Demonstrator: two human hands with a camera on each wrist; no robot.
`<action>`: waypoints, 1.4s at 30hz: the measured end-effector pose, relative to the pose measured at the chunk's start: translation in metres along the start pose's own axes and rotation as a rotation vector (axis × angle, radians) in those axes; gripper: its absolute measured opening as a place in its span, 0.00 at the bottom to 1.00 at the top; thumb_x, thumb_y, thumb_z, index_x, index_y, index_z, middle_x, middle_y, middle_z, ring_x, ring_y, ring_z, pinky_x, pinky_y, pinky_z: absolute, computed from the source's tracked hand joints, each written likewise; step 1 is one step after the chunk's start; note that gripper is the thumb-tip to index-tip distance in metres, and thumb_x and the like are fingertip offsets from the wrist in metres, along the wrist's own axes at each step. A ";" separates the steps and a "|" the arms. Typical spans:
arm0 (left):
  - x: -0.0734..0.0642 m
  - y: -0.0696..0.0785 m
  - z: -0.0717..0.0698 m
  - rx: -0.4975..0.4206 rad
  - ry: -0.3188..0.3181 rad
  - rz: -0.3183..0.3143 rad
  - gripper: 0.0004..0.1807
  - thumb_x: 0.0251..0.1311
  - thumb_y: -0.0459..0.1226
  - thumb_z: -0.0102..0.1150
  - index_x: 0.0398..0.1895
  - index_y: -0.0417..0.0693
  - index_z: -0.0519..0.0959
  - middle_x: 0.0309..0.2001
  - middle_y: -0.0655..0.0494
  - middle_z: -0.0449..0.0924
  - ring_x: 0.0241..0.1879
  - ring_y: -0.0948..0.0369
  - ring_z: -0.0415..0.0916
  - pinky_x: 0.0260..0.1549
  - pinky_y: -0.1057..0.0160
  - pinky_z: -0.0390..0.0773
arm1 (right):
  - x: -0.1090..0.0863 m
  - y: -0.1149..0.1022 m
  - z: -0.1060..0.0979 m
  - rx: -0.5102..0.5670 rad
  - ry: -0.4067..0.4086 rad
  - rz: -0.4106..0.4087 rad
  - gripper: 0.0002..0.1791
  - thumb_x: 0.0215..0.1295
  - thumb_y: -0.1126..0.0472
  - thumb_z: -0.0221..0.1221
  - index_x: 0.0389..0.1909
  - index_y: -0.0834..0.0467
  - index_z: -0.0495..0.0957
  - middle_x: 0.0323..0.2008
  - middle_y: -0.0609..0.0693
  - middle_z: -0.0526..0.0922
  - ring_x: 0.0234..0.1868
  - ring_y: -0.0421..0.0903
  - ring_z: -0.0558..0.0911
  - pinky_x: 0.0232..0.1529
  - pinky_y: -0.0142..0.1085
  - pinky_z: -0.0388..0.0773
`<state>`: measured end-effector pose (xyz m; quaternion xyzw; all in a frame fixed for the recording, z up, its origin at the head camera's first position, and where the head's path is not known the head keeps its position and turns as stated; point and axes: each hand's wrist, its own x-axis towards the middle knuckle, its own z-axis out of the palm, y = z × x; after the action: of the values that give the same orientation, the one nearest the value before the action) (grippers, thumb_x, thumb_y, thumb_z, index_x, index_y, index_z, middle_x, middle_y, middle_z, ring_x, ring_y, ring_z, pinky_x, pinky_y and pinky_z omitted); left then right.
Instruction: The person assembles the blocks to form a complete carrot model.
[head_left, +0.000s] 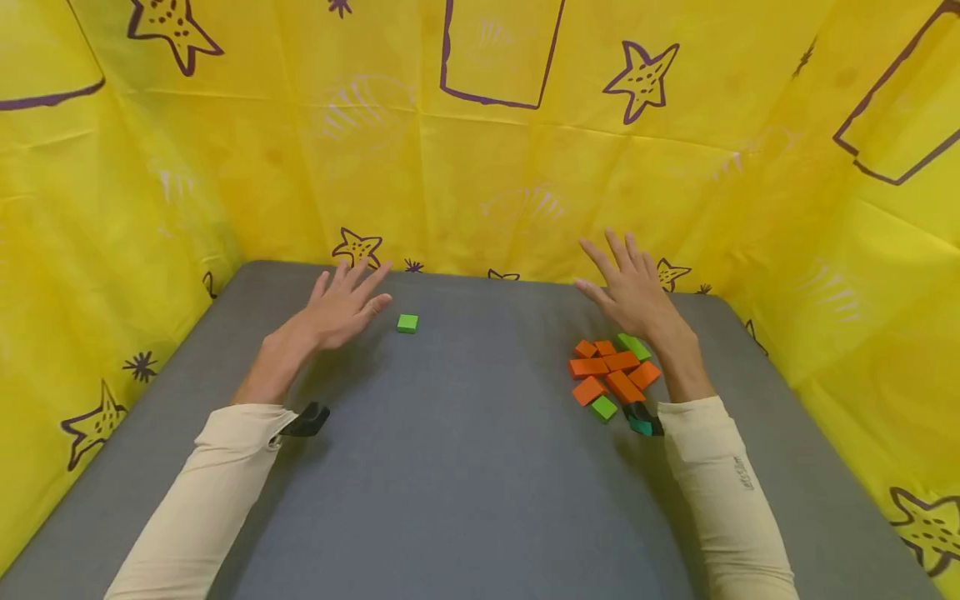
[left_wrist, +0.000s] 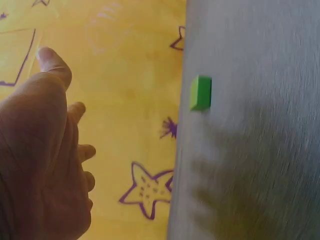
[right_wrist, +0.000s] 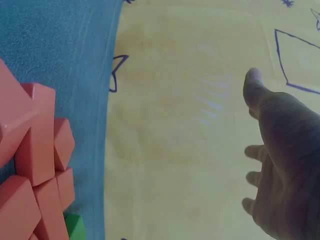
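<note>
My left hand [head_left: 339,310] is raised above the grey table with its fingers spread, holding nothing. Just right of it a lone green block [head_left: 407,323] lies on the table; in the left wrist view the same green block [left_wrist: 201,93] sits apart from the hand. On the other side my right hand [head_left: 632,287] hovers with spread fingers, also holding nothing. Below that hand and wrist lies a loose cluster of several orange blocks [head_left: 587,367], with one green block [head_left: 634,347] at its far side and another green block [head_left: 603,408] at its near side.
The grey table [head_left: 465,467] reaches back to a yellow cloth [head_left: 480,192] printed with starfish, which hangs behind and on both sides. A dark strap-on device [head_left: 307,420] sits at the left wrist, and a similar one [head_left: 645,420] at the right wrist, close to the blocks.
</note>
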<state>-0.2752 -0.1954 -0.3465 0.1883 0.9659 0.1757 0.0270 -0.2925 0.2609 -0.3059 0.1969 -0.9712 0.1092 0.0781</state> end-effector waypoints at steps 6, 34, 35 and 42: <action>0.027 0.049 0.031 -0.025 0.004 0.174 0.36 0.82 0.58 0.34 0.87 0.60 0.45 0.84 0.41 0.51 0.84 0.36 0.44 0.82 0.33 0.38 | -0.016 -0.002 0.004 -0.039 -0.061 -0.022 0.39 0.82 0.38 0.45 0.85 0.45 0.47 0.85 0.63 0.40 0.84 0.72 0.38 0.78 0.75 0.38; 0.080 0.221 0.117 0.244 -0.389 0.466 0.42 0.71 0.24 0.52 0.84 0.63 0.57 0.83 0.58 0.55 0.82 0.53 0.57 0.81 0.44 0.59 | -0.147 0.020 0.022 -0.001 -0.345 -0.189 0.32 0.54 0.81 0.69 0.59 0.56 0.81 0.59 0.53 0.84 0.58 0.58 0.82 0.59 0.59 0.81; 0.079 0.220 0.118 0.250 -0.384 0.465 0.42 0.71 0.25 0.52 0.84 0.62 0.57 0.83 0.58 0.57 0.81 0.52 0.59 0.80 0.45 0.61 | -0.147 0.018 0.022 0.008 -0.365 -0.180 0.32 0.54 0.80 0.70 0.59 0.55 0.81 0.59 0.52 0.84 0.57 0.57 0.82 0.59 0.58 0.81; 0.070 0.201 0.112 0.331 -0.281 0.445 0.40 0.69 0.43 0.64 0.81 0.52 0.61 0.74 0.51 0.69 0.71 0.51 0.72 0.73 0.50 0.72 | -0.146 0.017 0.029 0.055 -0.439 -0.154 0.39 0.45 0.81 0.68 0.63 0.59 0.80 0.60 0.59 0.79 0.61 0.63 0.79 0.60 0.61 0.79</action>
<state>-0.2561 0.0417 -0.3799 0.4194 0.9033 -0.0100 0.0903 -0.1697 0.3226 -0.3651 0.2915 -0.9436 0.0839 -0.1325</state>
